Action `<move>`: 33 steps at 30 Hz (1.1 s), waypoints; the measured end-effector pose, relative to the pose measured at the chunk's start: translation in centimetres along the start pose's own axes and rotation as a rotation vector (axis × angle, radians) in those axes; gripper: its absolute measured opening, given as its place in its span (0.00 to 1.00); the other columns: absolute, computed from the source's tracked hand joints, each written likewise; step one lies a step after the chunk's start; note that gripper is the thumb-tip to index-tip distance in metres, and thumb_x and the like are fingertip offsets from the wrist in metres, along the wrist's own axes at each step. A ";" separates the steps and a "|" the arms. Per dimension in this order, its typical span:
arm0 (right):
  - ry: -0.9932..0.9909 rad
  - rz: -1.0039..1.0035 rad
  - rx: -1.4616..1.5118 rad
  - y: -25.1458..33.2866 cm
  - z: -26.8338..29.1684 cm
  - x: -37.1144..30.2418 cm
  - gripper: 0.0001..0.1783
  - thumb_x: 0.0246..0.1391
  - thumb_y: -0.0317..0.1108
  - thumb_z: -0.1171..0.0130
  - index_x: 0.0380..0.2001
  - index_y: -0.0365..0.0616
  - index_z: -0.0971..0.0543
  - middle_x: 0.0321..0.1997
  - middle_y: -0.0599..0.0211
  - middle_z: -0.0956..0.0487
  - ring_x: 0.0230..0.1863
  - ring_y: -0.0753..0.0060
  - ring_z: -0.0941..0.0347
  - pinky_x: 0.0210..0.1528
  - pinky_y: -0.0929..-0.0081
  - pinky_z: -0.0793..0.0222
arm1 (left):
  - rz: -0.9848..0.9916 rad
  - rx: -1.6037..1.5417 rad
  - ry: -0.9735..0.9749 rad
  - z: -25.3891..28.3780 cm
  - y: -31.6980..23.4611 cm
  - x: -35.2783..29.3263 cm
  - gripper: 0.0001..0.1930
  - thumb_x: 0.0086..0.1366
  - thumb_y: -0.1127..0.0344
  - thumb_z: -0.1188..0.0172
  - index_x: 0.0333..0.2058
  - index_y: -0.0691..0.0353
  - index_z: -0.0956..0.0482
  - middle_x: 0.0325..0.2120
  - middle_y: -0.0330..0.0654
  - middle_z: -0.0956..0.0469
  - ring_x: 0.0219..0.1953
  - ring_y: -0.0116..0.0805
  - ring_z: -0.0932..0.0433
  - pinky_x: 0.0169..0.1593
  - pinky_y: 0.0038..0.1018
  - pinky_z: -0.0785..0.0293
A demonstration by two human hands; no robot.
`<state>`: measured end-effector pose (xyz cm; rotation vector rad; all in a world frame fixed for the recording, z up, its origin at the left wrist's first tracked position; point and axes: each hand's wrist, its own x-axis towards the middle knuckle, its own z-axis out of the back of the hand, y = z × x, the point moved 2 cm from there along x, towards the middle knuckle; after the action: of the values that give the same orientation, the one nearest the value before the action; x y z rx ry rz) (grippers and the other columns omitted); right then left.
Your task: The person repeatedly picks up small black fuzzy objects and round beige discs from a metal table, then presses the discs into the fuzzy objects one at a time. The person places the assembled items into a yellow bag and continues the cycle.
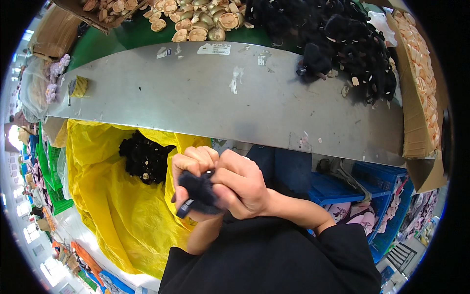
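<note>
Head view: left hand (197,159) and right hand (243,183) both have fingers curled round a fuzzy black piece (197,190), so it's pinched right between them. Yellow bag (115,210) just left of the fingers, metal table (181,93) beyond them.

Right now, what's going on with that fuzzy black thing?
A person is gripping the small fuzzy black piece with the left hand and right hand, in front of their body. An open yellow bag on the left holds more dark pieces. On the worktable ahead lie a dark fuzzy heap and, left of it, beige parts.
</note>
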<state>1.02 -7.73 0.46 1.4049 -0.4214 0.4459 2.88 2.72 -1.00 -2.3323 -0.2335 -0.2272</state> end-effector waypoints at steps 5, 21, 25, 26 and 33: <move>-0.328 0.139 0.005 0.9 0.7 1.1 0.16 0.51 0.38 0.37 0.18 0.38 0.26 0.27 0.59 0.29 0.19 0.67 0.36 0.20 0.72 0.40 | -0.117 0.245 0.123 -1.1 1.1 0.0 0.22 0.72 0.47 0.54 0.24 0.57 0.38 0.21 0.35 0.38 0.25 0.28 0.42 0.33 0.29 0.42; -0.429 0.154 -0.067 -0.2 6.6 1.3 0.17 0.54 0.23 0.47 0.12 0.38 0.32 0.12 0.66 0.40 0.12 0.68 0.47 0.14 0.71 0.55 | 0.017 0.504 0.177 -4.0 2.6 -4.5 0.22 0.62 0.61 0.31 0.48 0.61 0.32 0.47 0.41 0.33 0.49 0.31 0.30 0.56 0.31 0.33; -0.498 0.222 -0.056 0.2 7.5 2.1 0.22 0.61 0.25 0.51 0.12 0.38 0.37 0.12 0.67 0.40 0.13 0.71 0.46 0.17 0.72 0.50 | 0.010 0.542 0.161 -4.7 3.0 -5.6 0.20 0.67 0.58 0.37 0.49 0.65 0.30 0.48 0.40 0.33 0.52 0.30 0.31 0.57 0.29 0.35; -0.530 0.246 -0.040 0.3 7.5 2.4 0.23 0.63 0.26 0.52 0.12 0.38 0.39 0.13 0.67 0.40 0.13 0.72 0.46 0.18 0.73 0.48 | 0.001 0.569 0.172 -4.8 3.2 -5.7 0.20 0.68 0.58 0.37 0.49 0.65 0.29 0.47 0.40 0.33 0.52 0.30 0.31 0.57 0.29 0.35; -0.507 0.141 0.256 0.5 6.3 0.6 0.20 0.62 0.26 0.49 0.14 0.40 0.33 0.13 0.64 0.34 0.12 0.66 0.38 0.15 0.71 0.44 | -0.113 0.719 0.500 -5.9 -1.0 -1.5 0.14 0.55 0.66 0.29 0.31 0.60 0.29 0.49 0.52 0.33 0.54 0.48 0.30 0.58 0.41 0.32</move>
<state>1.10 -13.94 1.95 1.7450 -0.9039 0.2566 0.66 -0.93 3.43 -1.4965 -0.1601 -0.6526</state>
